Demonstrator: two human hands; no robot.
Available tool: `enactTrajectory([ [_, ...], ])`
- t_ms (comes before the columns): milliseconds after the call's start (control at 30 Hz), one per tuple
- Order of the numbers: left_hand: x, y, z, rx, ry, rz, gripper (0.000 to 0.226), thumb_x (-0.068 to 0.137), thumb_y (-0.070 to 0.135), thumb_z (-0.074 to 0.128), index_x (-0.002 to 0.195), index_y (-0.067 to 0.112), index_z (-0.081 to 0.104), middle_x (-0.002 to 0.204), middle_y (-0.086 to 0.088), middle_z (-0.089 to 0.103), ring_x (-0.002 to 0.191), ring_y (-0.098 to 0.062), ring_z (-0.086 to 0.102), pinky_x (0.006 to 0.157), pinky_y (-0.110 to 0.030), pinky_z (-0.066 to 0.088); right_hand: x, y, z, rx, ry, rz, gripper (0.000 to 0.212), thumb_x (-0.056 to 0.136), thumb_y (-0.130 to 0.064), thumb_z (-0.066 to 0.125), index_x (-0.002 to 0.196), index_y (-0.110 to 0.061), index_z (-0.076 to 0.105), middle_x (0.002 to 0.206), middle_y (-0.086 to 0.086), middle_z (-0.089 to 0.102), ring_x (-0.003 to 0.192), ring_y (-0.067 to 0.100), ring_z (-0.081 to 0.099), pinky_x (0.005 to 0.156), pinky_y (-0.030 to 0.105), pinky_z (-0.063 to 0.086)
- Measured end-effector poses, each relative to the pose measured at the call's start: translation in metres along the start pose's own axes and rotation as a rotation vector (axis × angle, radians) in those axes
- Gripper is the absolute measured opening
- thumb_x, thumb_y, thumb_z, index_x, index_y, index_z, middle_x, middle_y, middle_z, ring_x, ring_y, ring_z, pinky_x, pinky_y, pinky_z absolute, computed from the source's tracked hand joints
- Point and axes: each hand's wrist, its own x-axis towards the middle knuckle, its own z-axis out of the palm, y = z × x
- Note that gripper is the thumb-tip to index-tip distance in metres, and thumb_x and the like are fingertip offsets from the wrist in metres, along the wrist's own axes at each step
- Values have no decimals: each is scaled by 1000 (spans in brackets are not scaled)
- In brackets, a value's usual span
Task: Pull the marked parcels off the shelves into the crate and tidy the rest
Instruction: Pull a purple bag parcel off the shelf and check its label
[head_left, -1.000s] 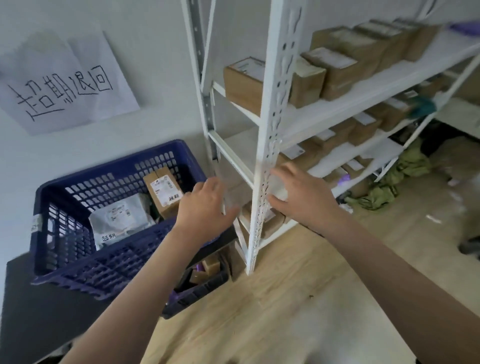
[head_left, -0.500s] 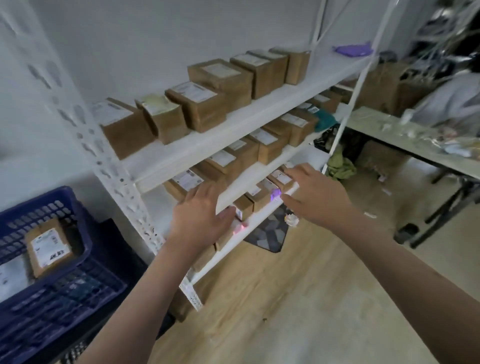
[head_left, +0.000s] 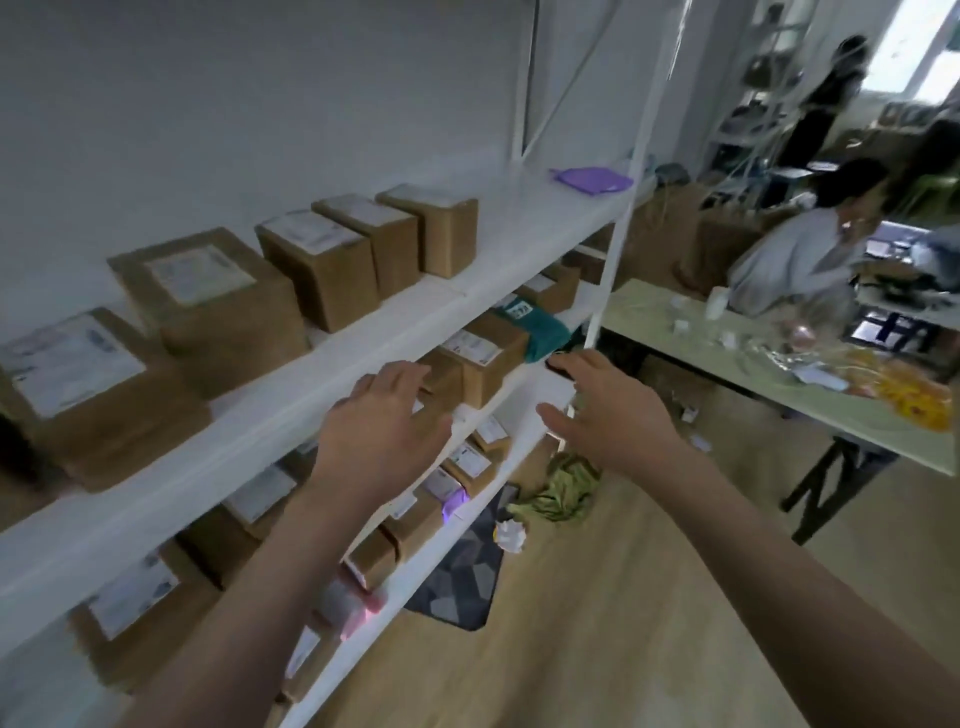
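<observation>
Before white metal shelves (head_left: 332, 358), both open hands (head_left: 384, 431) near square cardboard parcels (head_left: 488, 353).

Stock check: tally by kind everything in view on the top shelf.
Brown cardboard boxes: 5
Purple flat item: 1
Total on the top shelf: 6

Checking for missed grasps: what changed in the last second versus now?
The view swung right along the shelving; the blue crate left the frame. Both hands travelled with it: the left hand from the shelf post to the middle shelf edge near a brown parcel, the right hand toward the far post. Neither took hold of anything. Top-shelf boxes stayed in place.
</observation>
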Motion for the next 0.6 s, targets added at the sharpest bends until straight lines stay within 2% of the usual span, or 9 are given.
enactTrajectory([
  [100,74,25,21,-48,21,36,58,94,61,48,141,27,43,141,6,51,123,-17,52,96,-38,46,54,49,-13,-44,29,39,60,96,-58,54,148,-31,40,145,-12,43,110,12,60,74,28,47],
  [233,157,64,58,-75,0,100,56,96,56,46,143,27,40,144,8,47,126,-16,48,97,-37,44,112,121,-23,-2,69,116,59,95,-58,54,146,-32,45,139,-10,50,112,14,61,82,34,54],
  [367,232,95,105,-84,19,142,51,93,49,55,137,23,48,136,6,54,120,-17,50,88,-36,51,176,194,-22,-30,63,155,57,94,-57,56,144,-30,47,138,-8,52,109,18,63,80,34,53],
  [467,296,119,138,-77,44,100,54,92,51,53,138,23,49,135,6,55,123,-17,47,89,-36,50,231,250,-24,-45,45,139,55,96,-56,54,144,-30,47,137,-8,52,108,16,63,77,32,51],
  [600,373,158,177,-52,54,60,55,93,51,54,141,25,48,135,7,54,123,-17,46,88,-34,49,310,323,-32,-25,26,86,56,95,-55,56,144,-27,48,143,-7,51,112,16,62,83,33,53],
])
